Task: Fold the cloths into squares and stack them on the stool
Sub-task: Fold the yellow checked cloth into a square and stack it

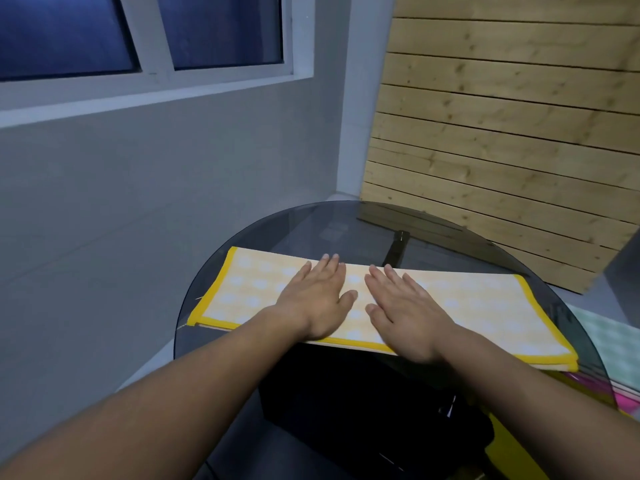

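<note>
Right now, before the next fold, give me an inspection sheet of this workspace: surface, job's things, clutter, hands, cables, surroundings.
Surface: round dark glass table, see-through.
Job's things: yellow dotted cloth, folded into a long rectangle, lying flat across the table; green checked cloth at the right edge of view, partly cut off; no stool identifiable.
Clutter: something pink by the table's right rim, too cropped to name.
Hands: left hand and right hand both flat, fingers straight, side by side on the yellow cloth's middle.
Cables: nothing seen.
Surroundings: grey wall, window, wooden slat panel behind the table.
</note>
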`<control>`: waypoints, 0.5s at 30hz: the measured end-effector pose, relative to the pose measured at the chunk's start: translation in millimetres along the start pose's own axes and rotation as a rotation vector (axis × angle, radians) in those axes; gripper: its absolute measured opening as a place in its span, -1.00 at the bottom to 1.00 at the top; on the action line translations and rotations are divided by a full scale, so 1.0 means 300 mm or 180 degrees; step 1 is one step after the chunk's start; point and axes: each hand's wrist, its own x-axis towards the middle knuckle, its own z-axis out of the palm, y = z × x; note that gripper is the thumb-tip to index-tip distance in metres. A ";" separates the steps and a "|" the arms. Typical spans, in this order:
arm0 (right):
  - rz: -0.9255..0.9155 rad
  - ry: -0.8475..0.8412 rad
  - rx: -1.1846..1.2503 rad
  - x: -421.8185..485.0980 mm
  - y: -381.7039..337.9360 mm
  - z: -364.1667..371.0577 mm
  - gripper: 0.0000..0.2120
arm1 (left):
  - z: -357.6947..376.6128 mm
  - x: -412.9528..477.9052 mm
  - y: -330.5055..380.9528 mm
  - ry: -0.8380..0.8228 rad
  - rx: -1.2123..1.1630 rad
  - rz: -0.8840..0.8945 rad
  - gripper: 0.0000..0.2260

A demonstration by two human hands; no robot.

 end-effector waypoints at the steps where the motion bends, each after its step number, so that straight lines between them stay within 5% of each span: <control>1: 0.0004 -0.0021 -0.0006 0.000 0.001 0.000 -0.42 | 0.002 0.000 -0.013 0.0012 0.0005 -0.0072 -0.41; 11: -0.0010 0.0020 0.0073 -0.004 0.008 0.008 -0.42 | -0.029 -0.042 -0.261 0.0185 0.0114 -0.1524 -0.27; 15: -0.0008 0.0001 0.0082 -0.007 0.005 0.004 -0.43 | -0.036 -0.030 -0.204 0.0216 0.0501 -0.1537 -0.32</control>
